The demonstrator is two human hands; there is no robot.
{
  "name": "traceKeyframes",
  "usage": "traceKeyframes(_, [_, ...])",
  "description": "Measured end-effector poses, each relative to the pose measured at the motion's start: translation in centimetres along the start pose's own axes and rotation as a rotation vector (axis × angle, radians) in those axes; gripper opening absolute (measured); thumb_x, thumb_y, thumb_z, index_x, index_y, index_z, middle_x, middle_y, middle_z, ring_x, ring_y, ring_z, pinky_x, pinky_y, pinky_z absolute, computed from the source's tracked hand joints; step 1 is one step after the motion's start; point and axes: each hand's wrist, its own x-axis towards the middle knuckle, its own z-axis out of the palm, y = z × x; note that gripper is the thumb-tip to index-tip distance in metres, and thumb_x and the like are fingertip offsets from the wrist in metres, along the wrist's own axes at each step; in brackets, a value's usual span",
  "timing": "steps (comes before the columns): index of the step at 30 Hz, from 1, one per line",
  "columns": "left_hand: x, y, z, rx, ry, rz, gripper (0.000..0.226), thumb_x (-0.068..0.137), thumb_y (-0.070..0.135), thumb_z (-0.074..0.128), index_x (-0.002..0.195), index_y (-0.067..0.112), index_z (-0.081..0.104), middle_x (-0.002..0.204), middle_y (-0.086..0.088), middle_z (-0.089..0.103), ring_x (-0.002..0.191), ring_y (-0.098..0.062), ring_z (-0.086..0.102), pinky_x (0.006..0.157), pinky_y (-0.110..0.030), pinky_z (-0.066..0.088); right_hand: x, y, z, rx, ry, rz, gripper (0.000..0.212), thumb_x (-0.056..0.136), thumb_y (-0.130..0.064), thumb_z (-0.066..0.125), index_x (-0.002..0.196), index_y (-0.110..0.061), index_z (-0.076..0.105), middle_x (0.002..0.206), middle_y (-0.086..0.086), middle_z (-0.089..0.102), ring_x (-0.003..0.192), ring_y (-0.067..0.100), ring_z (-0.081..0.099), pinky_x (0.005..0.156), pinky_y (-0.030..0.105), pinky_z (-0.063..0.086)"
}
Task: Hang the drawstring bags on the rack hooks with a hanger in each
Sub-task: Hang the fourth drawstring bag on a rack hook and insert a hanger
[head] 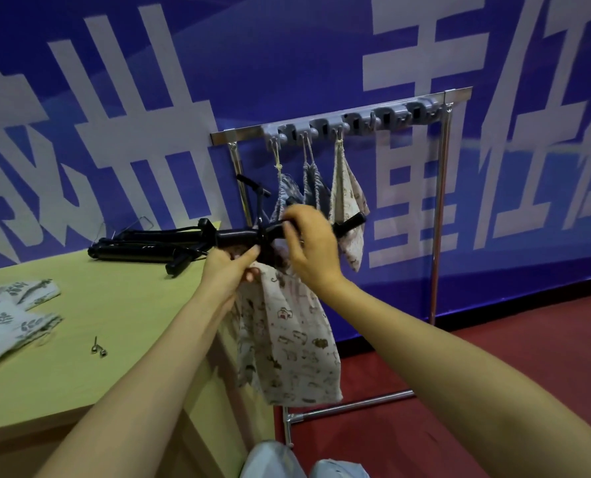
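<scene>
I hold a black hanger level in front of the rack, with a cream printed drawstring bag hanging below it. My left hand pinches the top of this bag under the hanger bar. My right hand grips the hanger's right half at the bag's mouth. Behind them, three bags hang by their cords from the grey hook strip: two grey-blue ones and a cream one. The hanger's hook sticks up left of them.
A yellow-green table at the left carries a pile of black hangers, two leaf-print bags and small metal hooks. The chrome rack frame stands on a red floor against a blue banner wall.
</scene>
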Motion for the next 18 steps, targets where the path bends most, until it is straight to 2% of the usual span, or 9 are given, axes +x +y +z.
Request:
traceKeyframes(2, [0.2, -0.2, -0.1, -0.002, -0.002, -0.008, 0.016, 0.088, -0.002, 0.058, 0.077, 0.009, 0.060, 0.042, 0.008, 0.058, 0.031, -0.001, 0.045, 0.032, -0.013, 0.034, -1.2, 0.9, -1.5, 0.079, 0.104, 0.378, 0.021, 0.098, -0.017, 0.040, 0.082, -0.012, 0.053, 0.075, -0.002, 0.052, 0.068, 0.014, 0.047, 0.059, 0.025, 0.037])
traceKeyframes(4, [0.3, -0.3, 0.0, -0.009, 0.007, -0.009, 0.017, 0.088, -0.001, 0.059, 0.074, 0.009, 0.060, 0.041, 0.007, 0.057, 0.031, -0.002, 0.044, 0.032, -0.013, 0.034, -2.6, 3.5, -2.0, 0.041, 0.052, 0.771, 0.032, 0.099, -0.023, 0.037, 0.069, -0.015, 0.044, 0.064, -0.001, 0.045, 0.059, 0.016, 0.040, 0.050, 0.028, 0.030])
traceKeyframes(8, [0.3, -0.4, 0.5, -0.032, 0.007, 0.002, 0.017, 0.087, 0.000, 0.061, 0.073, 0.010, 0.060, 0.043, 0.008, 0.057, 0.033, -0.004, 0.044, 0.034, -0.015, 0.035, -5.3, 6.5, -1.1, 0.015, -0.462, 1.202, 0.059, 0.092, -0.063, 0.034, 0.065, -0.012, 0.046, 0.064, 0.007, 0.048, 0.057, 0.023, 0.046, 0.060, 0.034, 0.039])
traceKeyframes(9, [0.4, -0.5, 0.4, -0.023, 0.002, 0.006, 0.017, 0.086, 0.001, 0.062, 0.073, 0.011, 0.061, 0.045, 0.008, 0.058, 0.035, -0.006, 0.045, 0.036, -0.016, 0.036, -5.7, 6.8, -0.5, 0.115, -0.512, 1.272, 0.064, 0.086, -0.071, 0.035, 0.068, -0.012, 0.050, 0.067, 0.007, 0.052, 0.060, 0.023, 0.050, 0.064, 0.035, 0.042])
traceKeyframes(11, [0.5, -0.6, 0.7, 0.021, -0.008, 0.006, 0.014, 0.085, 0.005, 0.065, 0.073, 0.013, 0.063, 0.051, 0.005, 0.059, 0.039, -0.010, 0.045, 0.041, -0.018, 0.038, -5.6, 6.5, -0.1, 0.344, -0.532, 1.409, 0.072, 0.074, -0.079, 0.043, 0.098, -0.014, 0.064, 0.095, 0.010, 0.067, 0.086, 0.028, 0.064, 0.081, 0.037, 0.052])
traceKeyframes(13, [0.5, -0.6, 1.1, 0.039, 0.001, -0.001, 0.011, 0.084, 0.006, 0.066, 0.076, 0.013, 0.064, 0.057, 0.001, 0.059, 0.037, -0.008, 0.045, 0.041, -0.019, 0.040, -4.9, 5.3, -0.4, 0.472, -0.514, 1.449, 0.062, 0.081, -0.063, 0.055, 0.117, -0.014, 0.063, 0.114, 0.012, 0.067, 0.103, 0.031, 0.064, 0.091, 0.042, 0.052])
traceKeyframes(14, [0.4, -0.6, 1.3, 0.039, -0.001, -0.001, 0.011, 0.085, 0.004, 0.065, 0.078, 0.011, 0.063, 0.059, -0.001, 0.059, 0.035, -0.007, 0.046, 0.039, -0.018, 0.040, -4.6, 5.1, -0.6, 0.478, -0.504, 1.436, 0.051, 0.085, -0.049, 0.059, 0.116, -0.009, 0.062, 0.110, 0.013, 0.068, 0.101, 0.030, 0.064, 0.090, 0.041, 0.053])
traceKeyframes(16, [0.0, -0.6, 1.6, 0.034, -0.019, 0.008, 0.011, 0.086, 0.000, 0.062, 0.079, 0.009, 0.062, 0.064, -0.005, 0.058, 0.034, -0.005, 0.047, 0.036, -0.015, 0.039, -4.1, 5.0, -0.9, 0.368, -0.522, 1.393, 0.029, 0.087, -0.028, 0.063, 0.097, -0.001, 0.059, 0.087, 0.012, 0.065, 0.081, 0.028, 0.062, 0.072, 0.036, 0.053])
traceKeyframes(18, [-0.2, -0.7, 1.7, 0.037, -0.032, 0.017, 0.011, 0.086, -0.001, 0.062, 0.079, 0.009, 0.061, 0.066, -0.006, 0.058, 0.034, -0.005, 0.048, 0.036, -0.015, 0.039, -3.8, 4.7, -1.0, 0.312, -0.506, 1.367, 0.021, 0.085, -0.022, 0.065, 0.086, -0.002, 0.056, 0.069, 0.009, 0.056, 0.061, 0.021, 0.052, 0.057, 0.030, 0.042])
